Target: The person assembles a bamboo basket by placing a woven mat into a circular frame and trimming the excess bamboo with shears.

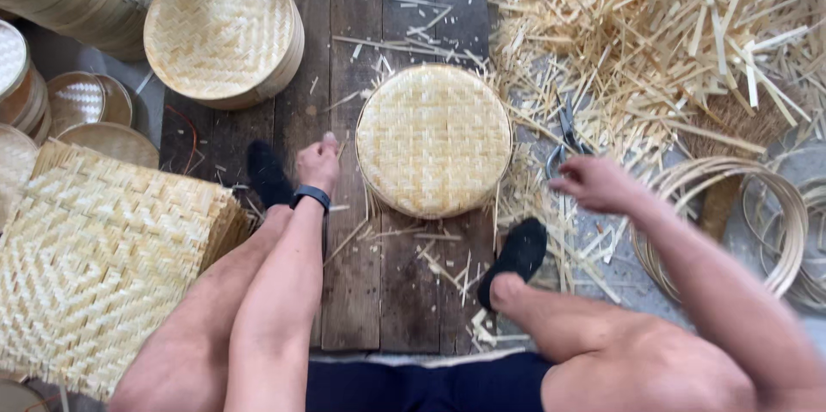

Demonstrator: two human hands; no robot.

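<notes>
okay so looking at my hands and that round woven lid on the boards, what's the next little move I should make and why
Probably close the right hand on the scissors just beyond its fingers. The round woven lid shows loose strip ends poking out past its lower rim, and the left hand sits at its left edge, seemingly pinching a strip, so trimming looks due.

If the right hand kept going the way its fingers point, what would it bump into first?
The right hand points left and slightly up, toward the scissors lying among bamboo offcuts. It would probably meet the scissors first, then the round woven lid; depth is unclear.
</notes>
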